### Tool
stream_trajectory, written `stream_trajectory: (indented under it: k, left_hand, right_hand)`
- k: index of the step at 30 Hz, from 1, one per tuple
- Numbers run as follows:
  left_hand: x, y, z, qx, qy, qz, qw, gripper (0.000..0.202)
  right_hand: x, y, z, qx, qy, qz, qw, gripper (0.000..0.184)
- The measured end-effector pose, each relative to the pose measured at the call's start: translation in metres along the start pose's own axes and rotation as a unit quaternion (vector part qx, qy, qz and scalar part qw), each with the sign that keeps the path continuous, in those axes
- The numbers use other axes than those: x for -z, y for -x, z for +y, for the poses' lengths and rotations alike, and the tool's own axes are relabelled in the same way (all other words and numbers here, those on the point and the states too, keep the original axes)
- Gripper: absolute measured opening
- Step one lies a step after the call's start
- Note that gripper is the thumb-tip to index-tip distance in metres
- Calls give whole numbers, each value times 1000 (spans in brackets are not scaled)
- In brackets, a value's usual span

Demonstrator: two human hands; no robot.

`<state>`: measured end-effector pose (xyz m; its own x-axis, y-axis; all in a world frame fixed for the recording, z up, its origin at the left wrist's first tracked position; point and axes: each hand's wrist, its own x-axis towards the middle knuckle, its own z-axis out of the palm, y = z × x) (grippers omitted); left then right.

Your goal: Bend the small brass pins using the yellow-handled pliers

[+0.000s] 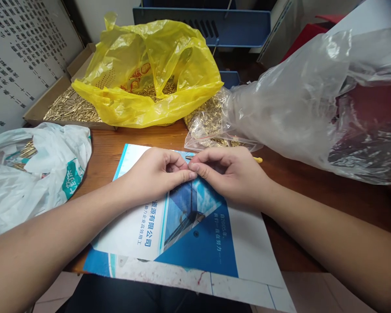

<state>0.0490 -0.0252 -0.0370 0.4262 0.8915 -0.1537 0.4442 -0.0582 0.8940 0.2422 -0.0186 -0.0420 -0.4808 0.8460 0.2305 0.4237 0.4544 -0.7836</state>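
Note:
My left hand (156, 174) and my right hand (230, 171) rest on a blue and white printed sheet (189, 234) on the wooden table (313, 187). Both hands are curled, and their fingertips meet in a pinch at the middle. What they pinch is too small to make out. Just beyond my right hand lies a small clear bag of brass pins (211, 124). A yellow tip (258, 160) shows behind my right hand.
A yellow plastic bag (150, 69) with brass pins sits behind the sheet, over a cardboard tray of pins (65, 106). A white plastic bag (32, 174) lies at left. A large clear plastic bag (322, 95) fills the right. Blue trays (215, 24) stand at the back.

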Motion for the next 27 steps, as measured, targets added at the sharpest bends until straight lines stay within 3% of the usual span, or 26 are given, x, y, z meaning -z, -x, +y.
stream_trajectory:
  k: [12, 19, 27]
  left_hand:
    - [1, -1, -3, -15, -39, -12, 999, 22]
    - [1, 2, -2, -48, 13, 2, 999, 19]
    - [2, 2, -2, -11, 70, 26, 997, 28]
  right_hand:
    - [2, 1, 5, 33, 4, -9, 999, 15]
    - [5, 1, 6, 18, -20, -13, 1000, 18]
    - [0, 3, 3, -1, -47, 21, 999, 18]
